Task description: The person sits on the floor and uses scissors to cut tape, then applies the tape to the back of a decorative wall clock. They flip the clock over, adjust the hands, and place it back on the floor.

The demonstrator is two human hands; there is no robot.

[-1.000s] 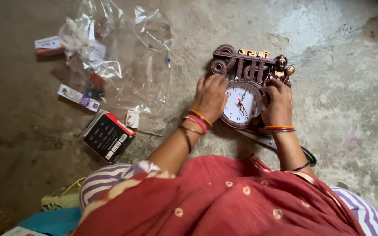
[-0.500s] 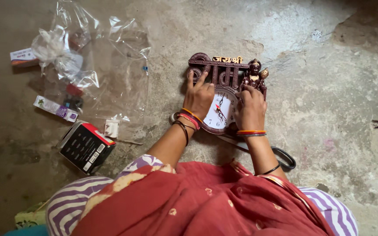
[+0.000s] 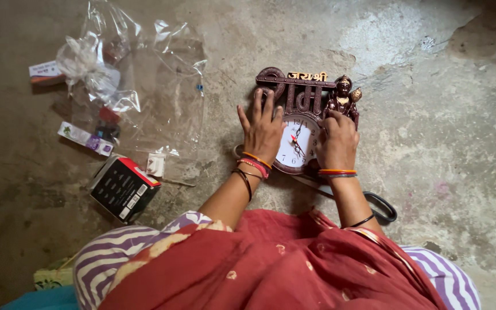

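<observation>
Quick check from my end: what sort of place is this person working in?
Probably the floor of a home or small workshop. The bare, patchy concrete floor serves as the work surface, with a decorative wall clock, clear plastic bags and a small black box spread on it.

Clock [image 3: 297, 140] dial's sides under both hands; scissors [image 3: 383, 209] blades hidden beneath right forearm.

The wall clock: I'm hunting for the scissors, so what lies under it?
A black scissor handle sticks out past the wall clock lower edge, by the right hand. The blades are covered, so how far under they reach cannot be seen.
</observation>
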